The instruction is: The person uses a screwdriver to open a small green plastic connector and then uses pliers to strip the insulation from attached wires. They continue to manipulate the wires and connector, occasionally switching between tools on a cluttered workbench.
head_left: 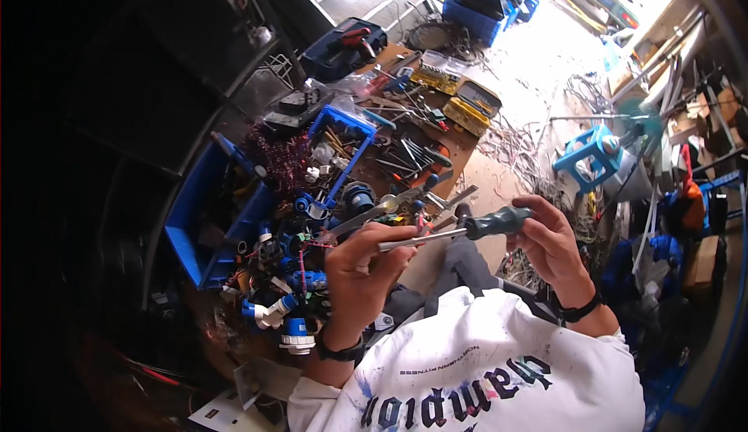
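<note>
A screwdriver with a dark green handle (496, 222) and a long steel shaft (440, 236) is held crosswise above my lap. My right hand (545, 245) grips the handle, and my left hand (366, 268) pinches the shaft toward its far end; whether the tip holds anything is hidden by the fingers. Just beyond, a wooden bench (467, 151) is crowded with metal strips, hand tools (414, 157) and blue-and-white plug fittings (298, 331) lying at the left.
Blue plastic bins (179, 241) sit at the left, with a dark toolbox (327, 54) and yellow cases (467, 116) farther back. Cable offcuts (514, 151) litter the floor. A light-blue step stool (584, 159) and wood scraps (705, 268) stand at the right; more blue crates (475, 23) are behind.
</note>
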The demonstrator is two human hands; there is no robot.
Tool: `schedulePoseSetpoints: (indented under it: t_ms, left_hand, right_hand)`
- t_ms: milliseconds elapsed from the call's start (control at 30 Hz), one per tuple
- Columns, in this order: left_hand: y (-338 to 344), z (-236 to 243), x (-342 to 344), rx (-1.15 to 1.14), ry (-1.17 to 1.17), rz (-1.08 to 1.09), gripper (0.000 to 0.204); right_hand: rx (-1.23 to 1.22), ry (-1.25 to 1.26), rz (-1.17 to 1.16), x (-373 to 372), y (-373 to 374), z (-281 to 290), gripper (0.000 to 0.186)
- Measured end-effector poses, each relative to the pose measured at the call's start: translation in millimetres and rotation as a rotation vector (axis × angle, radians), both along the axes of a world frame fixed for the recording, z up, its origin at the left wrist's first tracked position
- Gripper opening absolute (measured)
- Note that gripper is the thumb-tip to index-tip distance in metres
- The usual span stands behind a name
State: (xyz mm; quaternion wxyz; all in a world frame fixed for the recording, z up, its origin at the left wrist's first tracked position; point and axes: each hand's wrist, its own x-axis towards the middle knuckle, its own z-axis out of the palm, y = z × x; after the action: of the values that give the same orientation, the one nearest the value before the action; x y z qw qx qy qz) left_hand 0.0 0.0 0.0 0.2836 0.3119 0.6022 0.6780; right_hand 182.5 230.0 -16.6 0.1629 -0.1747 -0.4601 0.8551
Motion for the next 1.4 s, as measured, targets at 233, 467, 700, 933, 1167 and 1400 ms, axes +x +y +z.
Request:
schedulePoseSetpoints:
  t_ms: [233,467,700,933,1167,1400]
  left_hand:
    - [85.4,14.7,6.7,0.248,0.039,0.286,0.038]
    - [169.8,45.2,-3.8,0.172,0.147,0.594,0.03]
    - [254.6,33.3,14.3,0.027,0.02,0.943,0.023]
    - [292.3,19.3,8.5,-0.166,-0.14,0.917,0.026]
    - [310.7,-4.6,-42.0,-0.329,-0.237,0.773,0.031]
    - [369.2,-50.3,-96.4,-0.291,-0.451,0.867,0.029]
  right_hand:
    - [-0.069,0.03,0.287,-34.6,79.8,-23.0,0.037]
    - [-0.167,-0.067,0.377,-44.0,256.6,-85.6,0.032]
    - [-0.186,-0.423,0.233,-44.0,396.4,-162.2,0.024]
    - [-0.046,-0.567,0.425,-87.9,455.5,-206.0,0.02]
    - [0.336,-0.602,0.552,-160.8,475.1,-232.1,0.023]
    - [0.193,-0.571,0.749,-219.5,447.6,-230.2,0.022]
